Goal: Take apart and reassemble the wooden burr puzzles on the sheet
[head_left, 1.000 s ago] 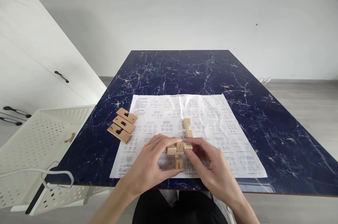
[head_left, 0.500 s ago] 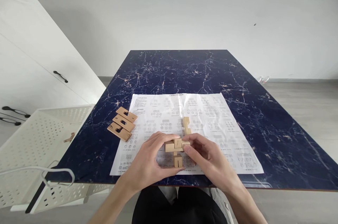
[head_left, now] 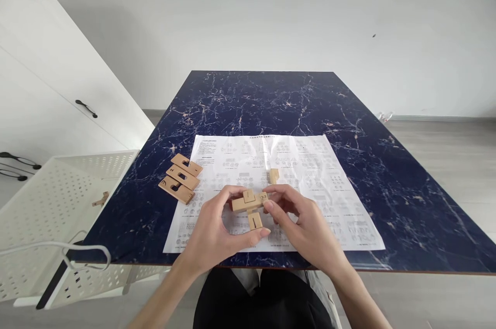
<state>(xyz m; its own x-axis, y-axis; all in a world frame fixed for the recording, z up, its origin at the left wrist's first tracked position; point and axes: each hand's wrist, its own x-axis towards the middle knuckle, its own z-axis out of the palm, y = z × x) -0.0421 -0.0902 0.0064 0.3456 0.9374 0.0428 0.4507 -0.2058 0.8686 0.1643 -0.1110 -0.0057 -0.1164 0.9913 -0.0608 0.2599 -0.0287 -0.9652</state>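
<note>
Between my two hands are interlocking wooden puzzle pieces [head_left: 242,205], fitted crosswise, with dark marks on their ends. My left hand [head_left: 213,228] curls around the left side, its thumb by the nearer block end. With thumb and fingers, my right hand [head_left: 300,220] pinches the right end of the crosswise piece. Another light wooden piece [head_left: 274,174] lies on the printed instruction sheet [head_left: 310,163], just beyond my right fingers and partly hidden by them. To the left, three flat notched wooden pieces [head_left: 181,178], numbered, overlap the sheet's edge.
The sheet is spread on a dark blue marbled table [head_left: 248,96]. A white perforated basket [head_left: 65,179] stands left of it with a small wooden piece [head_left: 101,199] inside and a white cable [head_left: 58,249] across its front. White cabinet doors [head_left: 77,76] are at far left.
The joined wooden pieces have turned and tilted in my hands, the crosswise one now slanting up to the right. Both hands have moved slightly away from the table's front edge.
</note>
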